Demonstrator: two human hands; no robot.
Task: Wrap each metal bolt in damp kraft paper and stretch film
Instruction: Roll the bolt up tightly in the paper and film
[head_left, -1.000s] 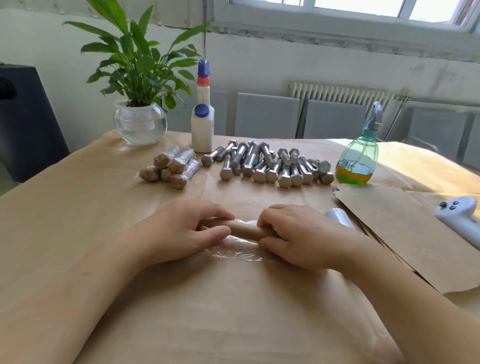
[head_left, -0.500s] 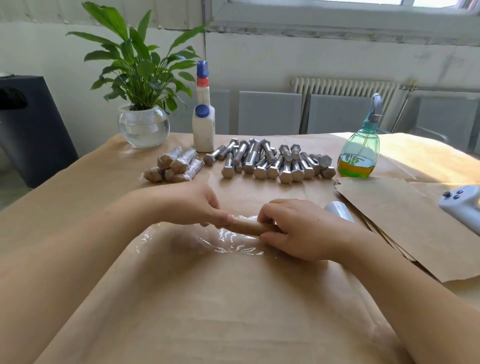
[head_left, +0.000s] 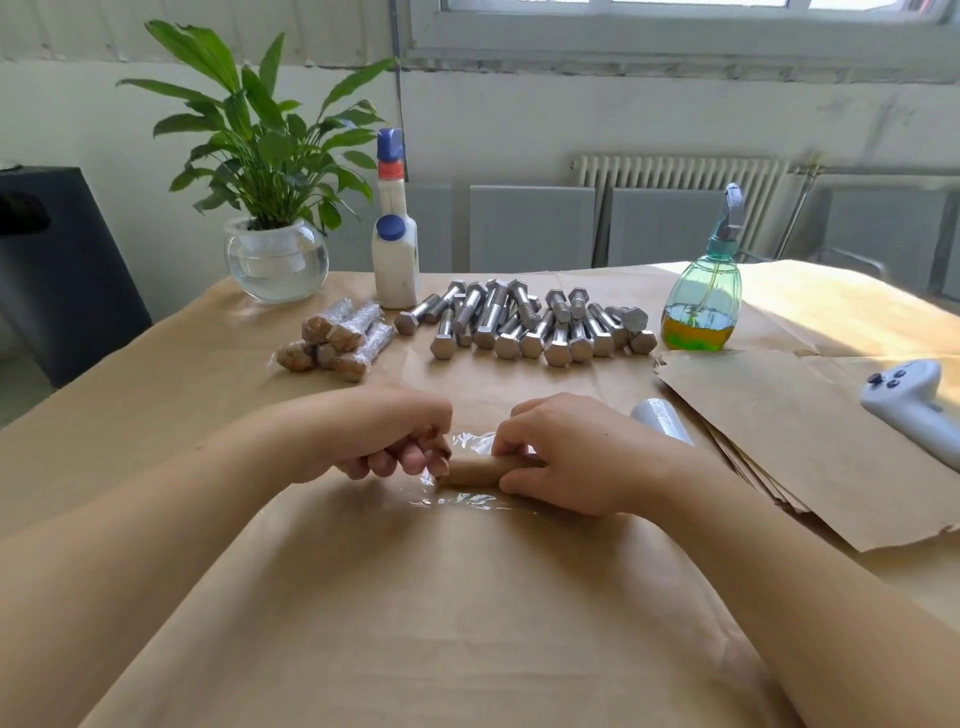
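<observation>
Kraft paper (head_left: 208, 415) covers table beneath window (head_left: 675, 31), radiator (head_left: 680, 174).

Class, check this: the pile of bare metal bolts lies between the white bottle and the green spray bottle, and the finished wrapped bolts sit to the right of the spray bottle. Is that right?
Not quite. The bare metal bolts do lie between the white bottle and the green spray bottle, but the wrapped bolts sit left of the bare pile, in front of the white bottle. The head view shows it.

Views: I have 1, head-worn.
Facing: forward and down across the table (head_left: 156, 395) toward the wall.
Nearness: my hands sit close below the lens.
</observation>
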